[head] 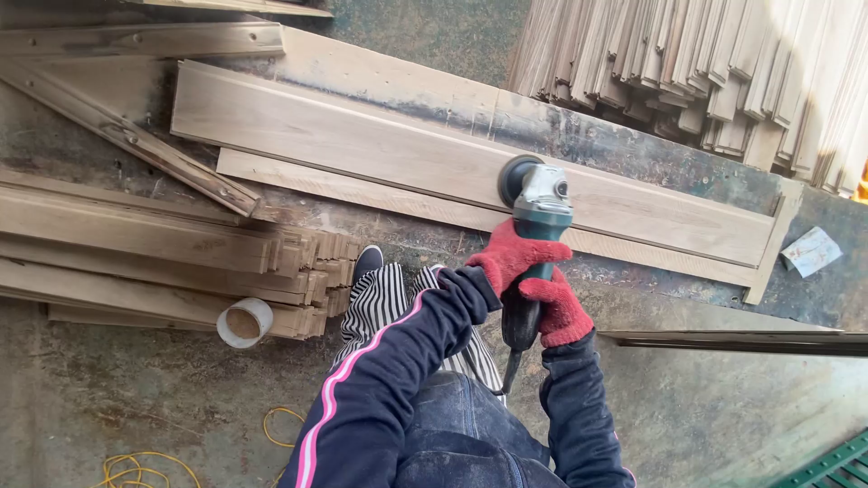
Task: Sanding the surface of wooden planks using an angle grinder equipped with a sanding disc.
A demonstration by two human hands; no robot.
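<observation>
1. Grinder [533,237], a green-bodied angle tool with a grey head, sits gripped in both gloved hands just beyond the person's knees, its dark disc pressed onto a long pale plank [380,149]; the disc's face is hidden against the wood, and the tool's rear handle is mostly covered by the gloves.
2. Nearest the camera, dark sleeves with a pink stripe and dark trousers fill the lower frame; the person's body below the lap is cut off by the bottom edge.
3. Right hand [561,312], in a red knit glove, is closed fully around the black rear handle, wrist bent, forearm rising from the lower edge.
4. Left hand [514,255], also red-gloved, is wrapped tight round the green body just behind the head, arm reaching across from the left.
5. A dark cord [508,369] drops from the handle and vanishes behind the trousers.
6. One striped trouser leg [375,307] and a dark shoe [366,262] rest on the concrete floor beside a stack of moulded timber [163,262], with a tape roll [244,323] against it.
7. Yellow cable [136,470] coils at the lower left, partly out of frame.
8. Farthest off, a heap of thin wooden slats [705,63] is bleached by sunlight, its detail hard to read.
</observation>
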